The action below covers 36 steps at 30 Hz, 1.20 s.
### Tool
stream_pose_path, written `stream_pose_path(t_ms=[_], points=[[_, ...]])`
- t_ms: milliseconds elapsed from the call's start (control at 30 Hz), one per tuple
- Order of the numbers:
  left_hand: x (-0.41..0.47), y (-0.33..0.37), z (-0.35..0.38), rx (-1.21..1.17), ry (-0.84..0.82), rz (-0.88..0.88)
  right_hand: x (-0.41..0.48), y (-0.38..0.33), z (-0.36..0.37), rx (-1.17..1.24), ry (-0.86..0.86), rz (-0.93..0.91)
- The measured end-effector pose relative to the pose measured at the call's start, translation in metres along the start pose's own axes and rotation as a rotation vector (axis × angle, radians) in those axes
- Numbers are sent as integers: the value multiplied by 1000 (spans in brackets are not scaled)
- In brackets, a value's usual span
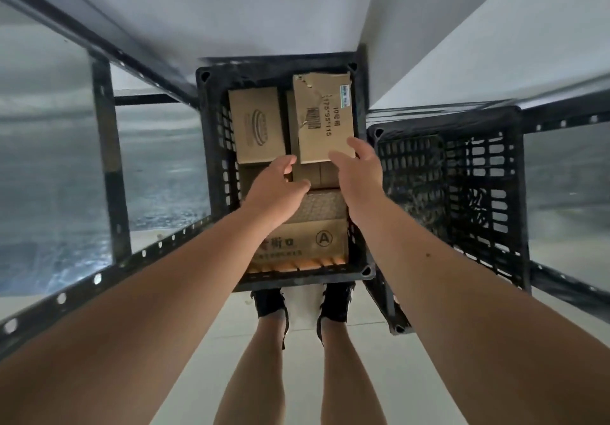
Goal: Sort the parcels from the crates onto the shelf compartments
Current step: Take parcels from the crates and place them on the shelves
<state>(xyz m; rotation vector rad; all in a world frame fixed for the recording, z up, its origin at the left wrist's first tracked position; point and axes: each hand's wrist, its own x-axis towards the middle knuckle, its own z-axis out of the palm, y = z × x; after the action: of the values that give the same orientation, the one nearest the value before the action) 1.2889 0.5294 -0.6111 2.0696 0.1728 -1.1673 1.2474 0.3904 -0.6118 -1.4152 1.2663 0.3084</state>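
Crate (215, 160) packed full. Right hand (358, 170), fingers extended, at near corner of torn barcode carton (325, 110); left hand (279, 182) loosely curled, empty: probably bracketing it for two-handed lift.

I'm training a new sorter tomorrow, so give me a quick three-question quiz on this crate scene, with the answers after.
1. True or false: the right crate holds more parcels than the middle crate.
2. Multiple choice: the right hand reaches for a parcel printed with A) a barcode, B) a red cross, C) a blue star.
3. Short answer: which circled letter is on the front parcel, nearest the shoes?
Key: 1 false; 2 A, the barcode parcel; 3 the letter A.
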Motion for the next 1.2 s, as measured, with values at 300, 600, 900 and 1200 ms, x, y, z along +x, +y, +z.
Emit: stream_pose_path(t_ms=[300,600,900,1200], points=[[82,6,22,-232,84,14,71,12,16,-185,40,-154],[77,8,11,-342,9,-59,75,12,26,-59,-58,-26],[-10,17,-30,-364,84,-90,-23,-14,-3,-58,-156,-63],[-137,80,-82,-457,242,139,-140,-99,-45,61,-146,-265]])
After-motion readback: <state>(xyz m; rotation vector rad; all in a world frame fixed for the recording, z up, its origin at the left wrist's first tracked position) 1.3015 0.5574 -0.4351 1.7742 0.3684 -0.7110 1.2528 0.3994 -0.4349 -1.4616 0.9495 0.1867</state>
